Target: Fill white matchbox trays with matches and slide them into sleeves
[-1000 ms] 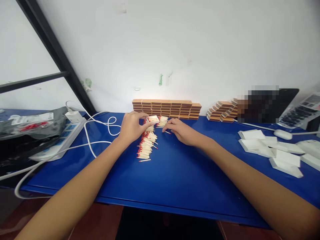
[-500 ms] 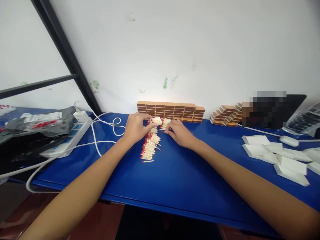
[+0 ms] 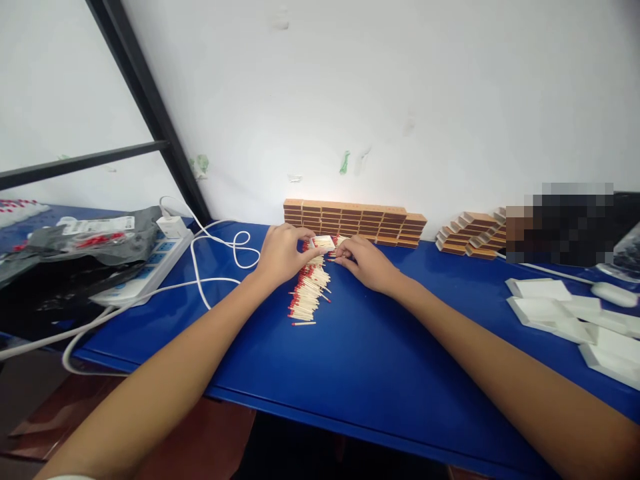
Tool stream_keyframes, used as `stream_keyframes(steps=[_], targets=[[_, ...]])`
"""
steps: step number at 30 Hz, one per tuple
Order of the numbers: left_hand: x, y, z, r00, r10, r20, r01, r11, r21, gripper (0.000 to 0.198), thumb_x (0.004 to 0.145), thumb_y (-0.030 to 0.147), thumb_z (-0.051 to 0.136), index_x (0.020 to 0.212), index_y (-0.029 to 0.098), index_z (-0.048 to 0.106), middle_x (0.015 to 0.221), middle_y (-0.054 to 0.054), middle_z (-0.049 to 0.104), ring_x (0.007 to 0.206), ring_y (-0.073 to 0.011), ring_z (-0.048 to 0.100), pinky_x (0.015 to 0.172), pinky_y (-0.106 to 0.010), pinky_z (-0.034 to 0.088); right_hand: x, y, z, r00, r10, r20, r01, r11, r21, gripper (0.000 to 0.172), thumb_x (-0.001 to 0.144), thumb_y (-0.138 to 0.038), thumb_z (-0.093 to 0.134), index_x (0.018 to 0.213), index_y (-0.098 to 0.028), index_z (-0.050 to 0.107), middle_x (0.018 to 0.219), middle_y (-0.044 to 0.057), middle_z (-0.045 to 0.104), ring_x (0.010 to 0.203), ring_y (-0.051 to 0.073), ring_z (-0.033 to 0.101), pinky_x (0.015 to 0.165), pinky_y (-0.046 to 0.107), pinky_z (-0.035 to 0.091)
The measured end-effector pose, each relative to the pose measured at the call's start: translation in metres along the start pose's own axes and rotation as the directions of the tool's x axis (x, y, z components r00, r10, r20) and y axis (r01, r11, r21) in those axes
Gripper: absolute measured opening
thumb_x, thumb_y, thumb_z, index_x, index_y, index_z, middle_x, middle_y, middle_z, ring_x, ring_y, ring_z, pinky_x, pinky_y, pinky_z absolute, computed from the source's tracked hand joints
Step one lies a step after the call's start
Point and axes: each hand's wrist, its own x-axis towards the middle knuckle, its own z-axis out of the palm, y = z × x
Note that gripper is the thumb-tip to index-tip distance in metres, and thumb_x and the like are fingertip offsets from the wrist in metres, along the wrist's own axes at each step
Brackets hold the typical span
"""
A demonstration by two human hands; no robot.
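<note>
Between the thumb and fingers of my left hand (image 3: 283, 253) is a small white matchbox tray (image 3: 324, 243) with matches in it, held just above the table. My right hand (image 3: 367, 262) is at the tray's right end, thumb and fingertips pinched together; what they hold is too small to make out. Under and in front of the tray lies a long pile of red-headed matches (image 3: 307, 297), with one loose match (image 3: 304, 324) at its near end. More matches lie behind my right fingertips, partly hidden.
Stacked brown matchbox sleeves (image 3: 345, 220) stand along the wall, with another leaning stack (image 3: 467, 233) farther right. White empty trays (image 3: 543, 310) lie on the blue table (image 3: 380, 373) at right. A power strip (image 3: 145, 273), white cables (image 3: 197, 267) and a grey plastic bag (image 3: 115, 240) occupy the left.
My right hand has lifted slightly from the table beside the matches and come closer to the tray. My left hand keeps hold of the tray. The whole view has shifted a little left.
</note>
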Motion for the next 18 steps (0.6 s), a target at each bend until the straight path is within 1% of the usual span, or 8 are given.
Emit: stream_keyframes(steps=[3, 6, 9, 11, 13, 15, 18], targets=[[0.0, -0.001, 0.001, 1.0, 0.003, 0.004, -0.003, 1.0, 0.002, 0.029, 0.089, 0.047, 0.085, 0.102, 0.022, 0.079, 0.102, -0.005, 0.081, 0.098, -0.0282, 0.073, 0.093, -0.044, 0.052, 0.0, 0.001, -0.002, 0.999, 0.025, 0.029, -0.025, 1.0, -0.008, 0.009, 0.101, -0.024, 0.063, 0.094, -0.02, 0.065, 0.097, 0.008, 0.065, 0.094, 0.024, 0.059, 0.084, 0.036, 0.046], [0.0, -0.003, 0.001, 1.0, 0.009, 0.01, -0.009, 1.0, 0.006, 0.029, 0.089, 0.047, 0.085, 0.102, 0.022, 0.078, 0.101, -0.005, 0.081, 0.097, -0.0281, 0.073, 0.092, -0.044, 0.053, -0.002, 0.003, -0.009, 0.998, 0.021, 0.06, -0.02, 1.0, -0.012, 0.012, 0.101, -0.024, 0.062, 0.09, -0.02, 0.064, 0.096, 0.009, 0.064, 0.093, 0.025, 0.059, 0.084, 0.037, 0.047], [0.001, -0.004, 0.002, 1.0, 0.015, 0.021, -0.016, 1.0, 0.011, 0.029, 0.088, 0.047, 0.087, 0.102, 0.023, 0.079, 0.103, -0.005, 0.081, 0.098, -0.0287, 0.073, 0.093, -0.044, 0.052, -0.008, 0.002, -0.021, 1.0, 0.028, 0.008, -0.028, 1.0, 0.006, 0.011, 0.101, -0.024, 0.059, 0.091, -0.021, 0.063, 0.096, 0.008, 0.063, 0.089, 0.024, 0.06, 0.082, 0.038, 0.048], [0.001, -0.004, 0.003, 0.999, 0.04, 0.036, -0.04, 0.999, 0.001, 0.031, 0.085, 0.046, 0.089, 0.103, 0.023, 0.079, 0.105, -0.006, 0.081, 0.1, -0.0291, 0.073, 0.096, -0.045, 0.051, -0.011, -0.004, -0.029, 0.997, 0.056, -0.058, -0.055, 0.998, 0.027, 0.01, 0.101, -0.025, 0.057, 0.094, -0.021, 0.063, 0.095, 0.008, 0.063, 0.087, 0.024, 0.06, 0.079, 0.037, 0.047], [0.001, -0.002, 0.004, 0.995, 0.08, 0.065, -0.079, 0.997, -0.025, 0.031, 0.085, 0.047, 0.089, 0.103, 0.024, 0.08, 0.103, -0.006, 0.081, 0.101, -0.0289, 0.073, 0.097, -0.045, 0.05, -0.013, -0.013, -0.034, 0.994, 0.05, -0.097, -0.046, 0.998, 0.041, 0.009, 0.102, -0.026, 0.058, 0.095, -0.021, 0.062, 0.096, 0.008, 0.062, 0.087, 0.024, 0.06, 0.078, 0.037, 0.047], [0.0, 0.002, 0.006, 0.989, 0.113, 0.095, -0.108, 0.993, -0.054, 0.032, 0.087, 0.051, 0.087, 0.103, 0.024, 0.08, 0.1, -0.006, 0.081, 0.1, -0.0285, 0.074, 0.097, -0.044, 0.05, -0.014, -0.023, -0.036, 0.994, 0.012, -0.109, -0.008, 0.999, 0.032, 0.009, 0.102, -0.027, 0.058, 0.095, -0.022, 0.061, 0.097, 0.008, 0.063, 0.089, 0.024, 0.06, 0.078, 0.037, 0.047], [-0.002, 0.008, 0.008, 0.984, 0.138, 0.11, -0.127, 0.987, -0.096, 0.035, 0.089, 0.056, 0.083, 0.103, 0.025, 0.08, 0.098, -0.006, 0.08, 0.098, -0.0276, 0.074, 0.096, -0.044, 0.05, -0.012, -0.033, -0.034, 0.994, -0.033, -0.103, 0.034, 0.999, 0.002, 0.01, 0.103, -0.027, 0.058, 0.094, -0.022, 0.06, 0.098, 0.009, 0.064, 0.091, 0.025, 0.059, 0.08, 0.038, 0.046]])
